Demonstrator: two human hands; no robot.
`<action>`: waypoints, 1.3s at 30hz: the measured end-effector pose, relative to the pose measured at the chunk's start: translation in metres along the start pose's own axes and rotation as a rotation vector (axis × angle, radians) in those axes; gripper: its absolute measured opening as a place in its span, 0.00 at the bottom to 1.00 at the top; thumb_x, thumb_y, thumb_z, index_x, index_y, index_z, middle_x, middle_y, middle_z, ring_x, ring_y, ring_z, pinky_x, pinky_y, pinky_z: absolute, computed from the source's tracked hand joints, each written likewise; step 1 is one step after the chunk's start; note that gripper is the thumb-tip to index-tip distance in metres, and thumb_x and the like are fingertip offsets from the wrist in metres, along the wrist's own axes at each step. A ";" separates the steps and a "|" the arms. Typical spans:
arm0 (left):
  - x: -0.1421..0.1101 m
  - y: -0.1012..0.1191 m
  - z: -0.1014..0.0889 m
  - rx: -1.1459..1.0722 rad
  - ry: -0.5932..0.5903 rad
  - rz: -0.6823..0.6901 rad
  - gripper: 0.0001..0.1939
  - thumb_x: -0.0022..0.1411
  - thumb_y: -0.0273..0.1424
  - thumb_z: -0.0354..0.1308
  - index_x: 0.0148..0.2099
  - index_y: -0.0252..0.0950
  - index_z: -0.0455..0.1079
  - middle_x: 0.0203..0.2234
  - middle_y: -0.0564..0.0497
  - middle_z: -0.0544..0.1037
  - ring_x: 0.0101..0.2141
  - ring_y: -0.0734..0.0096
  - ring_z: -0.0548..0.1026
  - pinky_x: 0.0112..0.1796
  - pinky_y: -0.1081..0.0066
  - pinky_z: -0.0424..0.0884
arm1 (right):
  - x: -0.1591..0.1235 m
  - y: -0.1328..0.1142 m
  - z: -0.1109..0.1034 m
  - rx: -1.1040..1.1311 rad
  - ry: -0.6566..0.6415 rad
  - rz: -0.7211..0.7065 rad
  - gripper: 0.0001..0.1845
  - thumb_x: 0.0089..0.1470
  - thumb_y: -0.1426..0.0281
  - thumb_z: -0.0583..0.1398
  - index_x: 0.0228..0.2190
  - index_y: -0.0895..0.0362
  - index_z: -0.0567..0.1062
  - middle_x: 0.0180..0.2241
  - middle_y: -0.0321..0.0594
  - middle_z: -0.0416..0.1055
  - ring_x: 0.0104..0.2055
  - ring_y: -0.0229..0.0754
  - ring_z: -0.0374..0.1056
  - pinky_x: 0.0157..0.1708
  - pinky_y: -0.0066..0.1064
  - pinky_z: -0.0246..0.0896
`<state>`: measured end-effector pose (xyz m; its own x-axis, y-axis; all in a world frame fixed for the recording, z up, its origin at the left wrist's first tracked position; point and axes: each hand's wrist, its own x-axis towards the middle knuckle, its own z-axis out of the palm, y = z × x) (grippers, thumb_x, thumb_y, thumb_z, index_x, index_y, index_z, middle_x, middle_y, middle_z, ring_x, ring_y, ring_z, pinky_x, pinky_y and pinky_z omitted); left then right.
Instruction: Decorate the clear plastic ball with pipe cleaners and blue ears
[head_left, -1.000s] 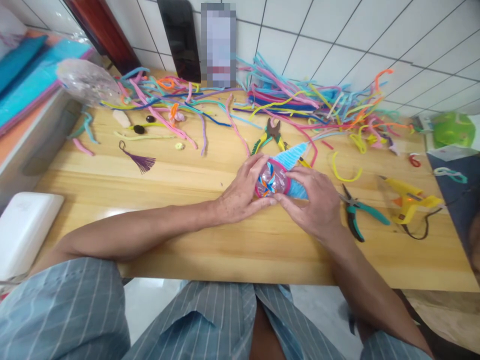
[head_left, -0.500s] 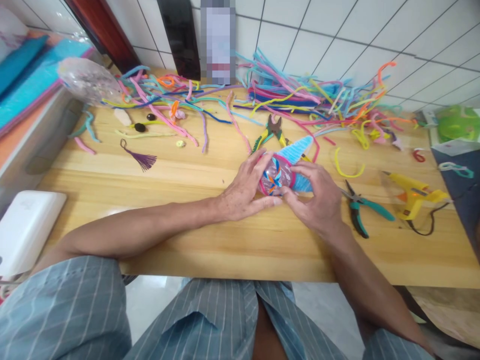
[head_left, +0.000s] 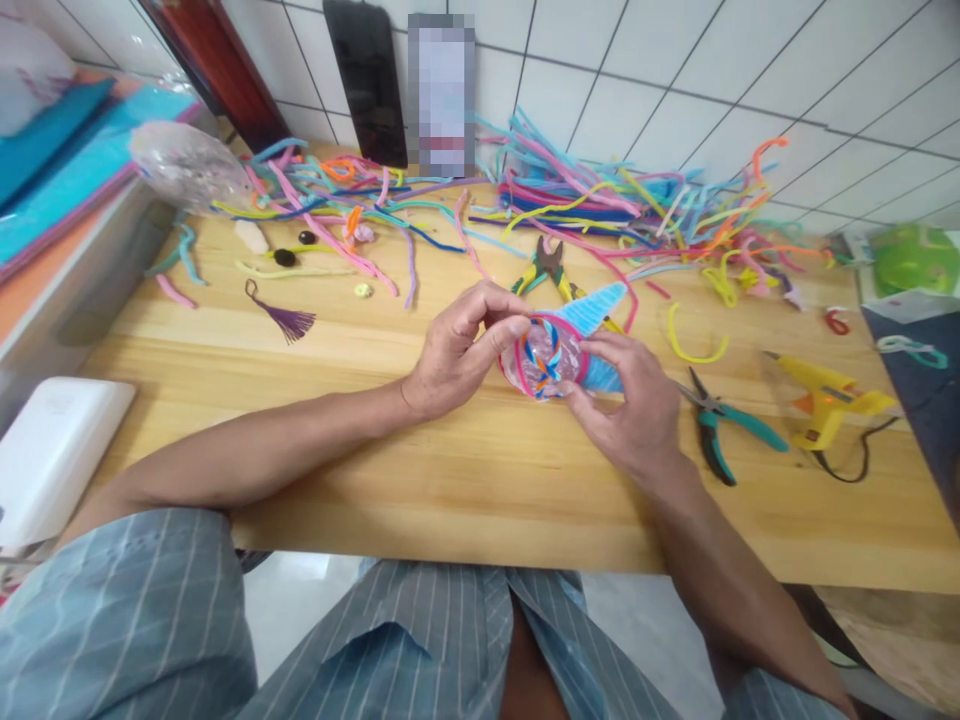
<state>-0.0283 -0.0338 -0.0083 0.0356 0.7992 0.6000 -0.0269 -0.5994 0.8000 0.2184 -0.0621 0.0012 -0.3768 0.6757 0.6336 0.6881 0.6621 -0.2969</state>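
Note:
Between my hands is a round craft piece (head_left: 553,358) with a clear, shiny body, a pink pipe-cleaner rim and twisted blue and orange strands across its middle. Two light-blue pointed flaps (head_left: 596,308) stick out from its right side. My left hand (head_left: 469,345) is closed in a pinch at the piece's upper left edge. From the right, my right hand (head_left: 634,400) grips the rim between thumb and fingers. Just behind the piece lie yellow-and-green cutting pliers (head_left: 550,262), partly covered by it.
Loose coloured pipe cleaners (head_left: 570,195) are heaped along the tiled wall. Teal-handled pliers (head_left: 716,420) and a yellow glue gun (head_left: 825,395) with a cord lie at right. At left are a purple tassel (head_left: 281,315), black oval pieces (head_left: 285,257) and a white box-like object (head_left: 64,450).
My left hand has drawn back slightly to the left and risen, going from lying along the piece to pinching its edge. The right hand keeps its hold.

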 end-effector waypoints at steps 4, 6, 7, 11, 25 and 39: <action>0.000 -0.002 0.001 -0.055 0.023 -0.089 0.16 0.75 0.45 0.71 0.43 0.39 0.77 0.33 0.53 0.79 0.32 0.74 0.75 0.36 0.71 0.72 | 0.000 0.001 0.000 -0.014 -0.004 -0.006 0.20 0.66 0.59 0.71 0.57 0.49 0.78 0.55 0.47 0.86 0.56 0.56 0.83 0.57 0.51 0.80; 0.001 -0.001 0.001 -0.058 0.010 -0.135 0.19 0.75 0.48 0.69 0.41 0.38 0.76 0.32 0.53 0.78 0.32 0.73 0.75 0.36 0.70 0.73 | 0.000 0.002 0.001 -0.022 -0.014 -0.005 0.21 0.66 0.59 0.71 0.57 0.49 0.78 0.55 0.47 0.86 0.56 0.56 0.83 0.56 0.51 0.80; 0.001 0.000 0.001 -0.063 0.002 -0.154 0.20 0.75 0.49 0.69 0.41 0.38 0.76 0.32 0.53 0.78 0.32 0.73 0.75 0.36 0.70 0.73 | -0.001 0.002 0.001 -0.022 -0.015 -0.004 0.21 0.66 0.60 0.71 0.57 0.48 0.78 0.55 0.47 0.86 0.57 0.56 0.83 0.57 0.51 0.80; 0.001 0.003 0.002 -0.116 -0.024 -0.199 0.21 0.75 0.51 0.68 0.43 0.37 0.79 0.33 0.52 0.81 0.32 0.74 0.76 0.36 0.72 0.74 | -0.001 0.002 0.002 -0.020 0.010 -0.018 0.21 0.66 0.61 0.71 0.57 0.49 0.78 0.54 0.48 0.86 0.56 0.56 0.84 0.57 0.51 0.80; 0.007 0.001 -0.006 -0.175 -0.071 -0.320 0.24 0.66 0.52 0.75 0.38 0.36 0.75 0.31 0.52 0.81 0.31 0.74 0.76 0.35 0.72 0.74 | -0.004 0.001 0.007 -0.034 0.012 -0.007 0.20 0.66 0.61 0.69 0.56 0.52 0.79 0.55 0.51 0.86 0.57 0.58 0.83 0.56 0.53 0.79; -0.013 -0.019 -0.031 0.076 -0.022 -0.450 0.32 0.75 0.57 0.58 0.25 0.41 0.59 0.20 0.58 0.59 0.24 0.73 0.56 0.27 0.67 0.56 | 0.008 0.005 -0.004 -0.061 -0.089 -0.028 0.19 0.66 0.60 0.69 0.55 0.51 0.79 0.54 0.52 0.86 0.57 0.61 0.83 0.55 0.54 0.78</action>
<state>-0.0592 -0.0314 -0.0309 0.0487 0.9802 0.1921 0.0691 -0.1952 0.9783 0.2210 -0.0544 0.0076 -0.4482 0.6855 0.5738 0.7122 0.6617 -0.2342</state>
